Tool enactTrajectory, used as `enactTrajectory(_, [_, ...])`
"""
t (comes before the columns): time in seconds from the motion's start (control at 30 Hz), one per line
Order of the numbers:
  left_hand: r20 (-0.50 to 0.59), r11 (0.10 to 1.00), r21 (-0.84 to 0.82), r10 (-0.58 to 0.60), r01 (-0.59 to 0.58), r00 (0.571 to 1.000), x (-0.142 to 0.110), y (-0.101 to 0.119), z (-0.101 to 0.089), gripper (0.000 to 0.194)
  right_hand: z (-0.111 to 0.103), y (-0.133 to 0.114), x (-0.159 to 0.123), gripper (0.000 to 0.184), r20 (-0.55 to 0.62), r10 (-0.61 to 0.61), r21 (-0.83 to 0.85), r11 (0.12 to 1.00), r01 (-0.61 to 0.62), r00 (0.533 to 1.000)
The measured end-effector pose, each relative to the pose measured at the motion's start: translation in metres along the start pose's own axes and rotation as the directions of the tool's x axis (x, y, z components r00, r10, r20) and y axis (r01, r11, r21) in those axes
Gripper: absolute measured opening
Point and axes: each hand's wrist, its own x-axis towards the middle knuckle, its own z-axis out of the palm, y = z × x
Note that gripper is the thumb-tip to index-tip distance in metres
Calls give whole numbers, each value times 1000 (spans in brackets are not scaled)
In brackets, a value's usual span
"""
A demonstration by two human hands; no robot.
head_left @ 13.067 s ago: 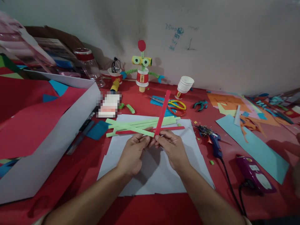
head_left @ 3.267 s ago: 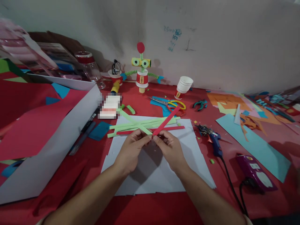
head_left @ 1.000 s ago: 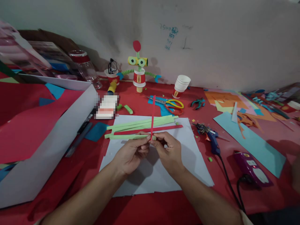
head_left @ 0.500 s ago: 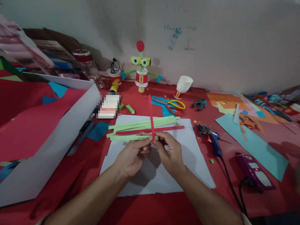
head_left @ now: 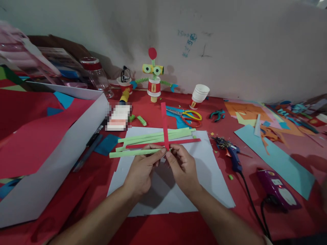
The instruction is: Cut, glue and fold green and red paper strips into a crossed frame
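Over the white paper my left hand and my right hand meet, thumbs nearly touching. Both pinch the crossing of a red paper strip, which points away from me, and a green paper strip, which runs off to the left. The folded part between the fingertips is mostly covered. Behind my hands, several loose green strips and another red strip lie on the paper. Two short folded green pieces rest farther back.
A paper cup figure stands by the wall, with stacked paper cups to its right. Scissors, pliers, a glue gun and a purple device lie around the paper. A white box with coloured paper occupies the left.
The green strip in my hands now reaches farther left and tilts slightly. The striped folded part seen between my fingertips is now mostly covered by them.
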Motion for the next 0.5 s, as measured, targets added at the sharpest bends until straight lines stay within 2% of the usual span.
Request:
enactTrajectory(0.2, [1,999,46,7,-7,1000,-1,0,0,27,-1,0,4,8,29,60,143,988,-63,998])
enactTrajectory(0.4, [158,991,131,-21,1,987,3,4,-6,16,-3,1,9,8,9,173,261,950,-169,985])
enactTrajectory(0.5, [161,986,164,11,-38,987,6,4,-8,13,-2,3,11,8,29,230,350,909,-225,973])
